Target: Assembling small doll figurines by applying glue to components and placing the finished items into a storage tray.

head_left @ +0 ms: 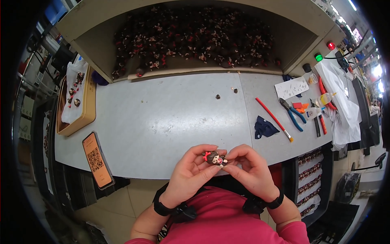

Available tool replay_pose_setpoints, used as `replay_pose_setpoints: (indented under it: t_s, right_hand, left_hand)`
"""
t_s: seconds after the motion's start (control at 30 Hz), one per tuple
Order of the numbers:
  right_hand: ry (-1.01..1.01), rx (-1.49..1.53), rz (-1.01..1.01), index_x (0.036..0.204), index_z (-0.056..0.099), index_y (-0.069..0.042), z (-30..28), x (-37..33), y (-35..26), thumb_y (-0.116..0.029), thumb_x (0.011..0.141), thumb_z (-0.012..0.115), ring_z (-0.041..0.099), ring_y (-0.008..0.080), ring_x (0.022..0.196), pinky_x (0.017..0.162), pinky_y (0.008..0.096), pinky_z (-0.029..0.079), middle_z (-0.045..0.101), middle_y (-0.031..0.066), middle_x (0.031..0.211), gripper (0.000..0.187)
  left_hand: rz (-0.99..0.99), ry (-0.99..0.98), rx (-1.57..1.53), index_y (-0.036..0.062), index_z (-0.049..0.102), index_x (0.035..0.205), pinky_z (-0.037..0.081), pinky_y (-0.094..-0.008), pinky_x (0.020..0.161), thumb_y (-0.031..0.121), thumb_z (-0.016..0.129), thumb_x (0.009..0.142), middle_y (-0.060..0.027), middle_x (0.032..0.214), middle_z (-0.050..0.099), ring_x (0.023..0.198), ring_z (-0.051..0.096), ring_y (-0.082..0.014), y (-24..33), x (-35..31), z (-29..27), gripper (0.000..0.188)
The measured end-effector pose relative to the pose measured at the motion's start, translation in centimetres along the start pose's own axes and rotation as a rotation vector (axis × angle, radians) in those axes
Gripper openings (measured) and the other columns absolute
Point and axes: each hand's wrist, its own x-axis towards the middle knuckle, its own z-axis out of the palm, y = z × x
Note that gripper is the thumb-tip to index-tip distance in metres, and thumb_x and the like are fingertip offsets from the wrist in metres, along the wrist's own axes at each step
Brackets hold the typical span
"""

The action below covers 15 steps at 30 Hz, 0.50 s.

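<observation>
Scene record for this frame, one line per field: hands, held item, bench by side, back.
left hand: holding the figurine
right hand: on the figurine's other side, also holding it
held item: small, dark brown with red parts, just above the bench's near edge
bench left: phone, tan box with white lining and small pieces
bench right: red-handled brush, blue-handled pliers, dark blue cloth
back: open-fronted cabinet holding many dark pieces
</observation>
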Motion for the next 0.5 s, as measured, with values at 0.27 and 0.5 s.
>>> replay_pose_setpoints:
  t_s: [0.27,0.5]
  right_hand:
    - [-0.016,0.145,0.133,0.107,0.056,0.0,-0.5,0.1,-0.4,-0.002,0.09,0.062,0.059,0.0104,0.094,0.085,0.0251,0.048,0.06,0.006,0.103,0.019]
    - [0.077,-0.49,-0.135,0.106,0.059,-0.002,-4.6,0.4,-2.4,-0.003,0.087,0.063,0.061,0.0148,0.086,0.078,0.0273,0.048,0.062,0.0073,0.096,0.019]
  left_hand:
    - [0.03,0.0,0.043,0.0003,0.04,0.128,0.045,-0.0317,0.102,-0.006,0.052,0.092,-0.0162,0.128,0.052,0.121,0.052,-0.0208,-0.6,0.4,0.2,0.039]
    - [-0.09,0.068,0.06,0.0028,0.042,0.127,0.052,-0.0316,0.09,-0.003,0.056,0.091,-0.0167,0.124,0.055,0.111,0.059,-0.0236,0.7,-0.2,0.3,0.039]
